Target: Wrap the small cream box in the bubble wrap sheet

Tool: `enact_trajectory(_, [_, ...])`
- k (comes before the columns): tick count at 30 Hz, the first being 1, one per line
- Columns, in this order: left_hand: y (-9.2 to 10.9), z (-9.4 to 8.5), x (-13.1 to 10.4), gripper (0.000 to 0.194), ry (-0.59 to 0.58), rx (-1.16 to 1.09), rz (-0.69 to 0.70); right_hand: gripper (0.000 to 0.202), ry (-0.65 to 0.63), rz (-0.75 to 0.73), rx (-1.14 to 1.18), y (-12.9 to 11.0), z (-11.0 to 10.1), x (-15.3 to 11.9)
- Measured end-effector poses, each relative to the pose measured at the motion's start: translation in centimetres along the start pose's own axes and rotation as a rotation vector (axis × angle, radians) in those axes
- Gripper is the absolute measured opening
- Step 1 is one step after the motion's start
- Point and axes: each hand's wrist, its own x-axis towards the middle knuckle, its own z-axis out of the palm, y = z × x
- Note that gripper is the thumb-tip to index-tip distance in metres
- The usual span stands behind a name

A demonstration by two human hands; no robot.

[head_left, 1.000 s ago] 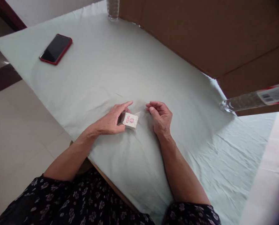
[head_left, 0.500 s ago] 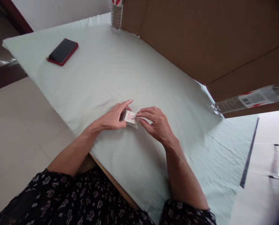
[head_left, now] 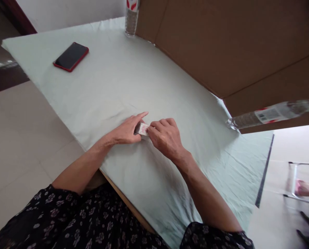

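A small white box (head_left: 143, 129) with red print and a dark end lies low over the cloth between my hands. My left hand (head_left: 127, 130) grips its dark end, thumb on the near side and fingers round the far side, the index finger stretched out. Closed over the box's right end is my right hand (head_left: 167, 138), its knuckles turned up. That end of the box is hidden under the fingers, so I cannot see exactly what they pinch.
A pale green cloth (head_left: 105, 79) covers the table. At the far left lies a red-cased phone (head_left: 71, 57). A large cardboard panel (head_left: 208, 45) stands at the right, with one bottle (head_left: 131, 20) and another bottle (head_left: 268, 114) beside it. A person's foot (head_left: 301, 187) shows beyond the table.
My right hand has turned over and moved slightly left, its fingers now closed over the box's right end, where thumb and fingertips pinched before. My left hand has kept its hold. The view has shifted slightly.
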Motion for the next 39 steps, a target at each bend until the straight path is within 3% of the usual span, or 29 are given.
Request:
enact_trajectory(9, [0.0,0.8,0.0,0.095,0.061,-0.055,0.085,0.014,0.113,0.389,0.448,1.1,1.0,0.7])
enact_trajectory(15, [0.0,1.2,0.1,0.096,0.102,-0.231,0.001,0.018,0.134,0.601,0.602,1.6,0.4,1.5])
enact_trajectory(23, [0.7,1.1,0.2,0.098,0.047,-0.289,-0.085,0.020,0.155,0.599,0.619,2.3,-0.9,2.8])
enact_trajectory(28, [0.7,0.7,0.5,0.092,0.020,-0.501,-0.075,0.021,0.194,0.610,0.673,3.2,-1.3,3.7])
enact_trajectory(32, [0.8,0.7,0.7,0.077,0.022,-0.668,-0.124,0.023,0.229,0.685,0.729,4.8,-1.0,4.6])
enact_trajectory(36, [0.6,0.8,0.8,0.045,0.137,-0.694,-0.171,0.023,0.254,0.744,0.796,6.3,0.5,5.2])
enact_trajectory(39, [0.5,0.8,0.9,0.029,0.109,-0.673,-0.157,0.024,0.268,0.787,0.874,6.9,1.7,4.9])
